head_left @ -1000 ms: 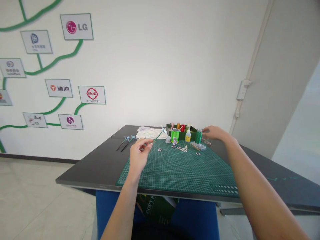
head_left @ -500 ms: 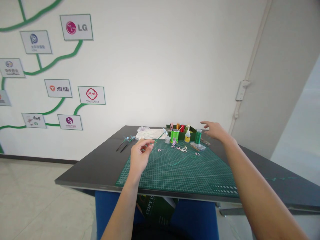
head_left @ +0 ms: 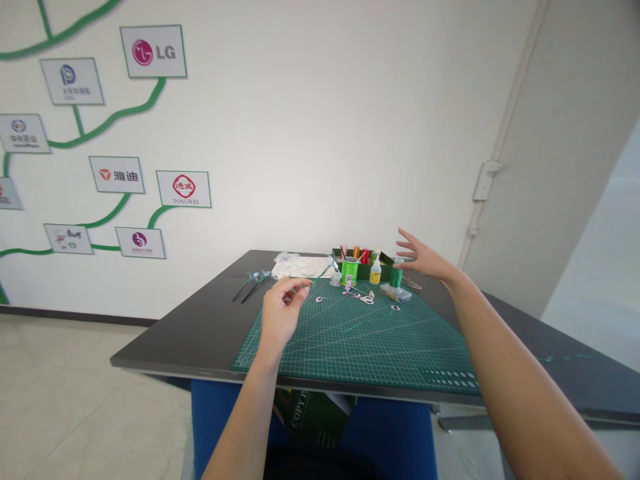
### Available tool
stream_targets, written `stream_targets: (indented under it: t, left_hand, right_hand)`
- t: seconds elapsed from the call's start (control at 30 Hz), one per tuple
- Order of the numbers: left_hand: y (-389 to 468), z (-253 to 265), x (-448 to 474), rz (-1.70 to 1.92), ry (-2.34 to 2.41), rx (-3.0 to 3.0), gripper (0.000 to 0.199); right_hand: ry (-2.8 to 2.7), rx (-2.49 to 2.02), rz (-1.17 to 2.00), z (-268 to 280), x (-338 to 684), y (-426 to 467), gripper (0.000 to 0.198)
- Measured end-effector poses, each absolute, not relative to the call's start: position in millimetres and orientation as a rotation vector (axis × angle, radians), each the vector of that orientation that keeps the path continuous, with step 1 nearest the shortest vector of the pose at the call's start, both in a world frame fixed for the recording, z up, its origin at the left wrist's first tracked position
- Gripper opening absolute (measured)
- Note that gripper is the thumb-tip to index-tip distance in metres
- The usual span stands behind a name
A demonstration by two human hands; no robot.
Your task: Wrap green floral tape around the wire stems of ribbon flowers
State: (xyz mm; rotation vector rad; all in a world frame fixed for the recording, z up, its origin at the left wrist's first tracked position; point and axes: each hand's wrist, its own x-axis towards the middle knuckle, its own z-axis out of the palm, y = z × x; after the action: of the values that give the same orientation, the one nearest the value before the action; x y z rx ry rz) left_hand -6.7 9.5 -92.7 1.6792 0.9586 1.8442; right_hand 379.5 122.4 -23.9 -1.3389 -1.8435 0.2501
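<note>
My left hand (head_left: 281,312) pinches the lower end of a thin green flower stem (head_left: 321,274) above the mat. A small pale blue flower tips it, pointing toward the green can. My right hand (head_left: 423,257) has its fingers spread and grips nothing. It is nearest to a spool of green thread (head_left: 395,277), which stands on a flat clear case (head_left: 397,293); the fingertips overlap the spool's top, and I cannot tell if they touch. White-handled scissors (head_left: 367,300) and small purple pieces lie on the green cutting mat (head_left: 360,347).
A green can (head_left: 349,271), a glue bottle (head_left: 375,272) and a dark green box (head_left: 387,264) of colourful spools stand at the back. Two blue flowers on dark stems (head_left: 255,290) lie at left, near white cloth (head_left: 303,267). A wall rises behind the table (head_left: 187,333).
My right hand has shifted slightly left and its fingers have spread, so they now overlap the top of the spool. My left hand and the flower stem have stayed nearly still.
</note>
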Motion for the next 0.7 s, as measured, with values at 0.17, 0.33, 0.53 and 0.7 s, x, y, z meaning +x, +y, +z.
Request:
stream_targets:
  t: [0.17, 0.33, 0.53, 0.7]
  left_hand:
    - [8, -91, -6, 1.835, 0.957, 1.685, 0.015]
    - [8, -91, -3, 1.838, 0.951, 1.689, 0.014]
    - [7, -91, -1, 1.844, 0.937, 1.678, 0.014]
    - [6, -90, -1, 1.848, 0.910, 1.660, 0.014]
  right_hand:
    - [-1.767, -1.286, 0.255, -21, 376, 123, 0.092]
    - [-1.761, -1.168, 0.192, -18, 372, 122, 0.105]
    - [-1.780, -1.040, 0.256, -15, 355, 118, 0.102]
    - [-1.824, -0.920, 0.328, -8, 342, 109, 0.117]
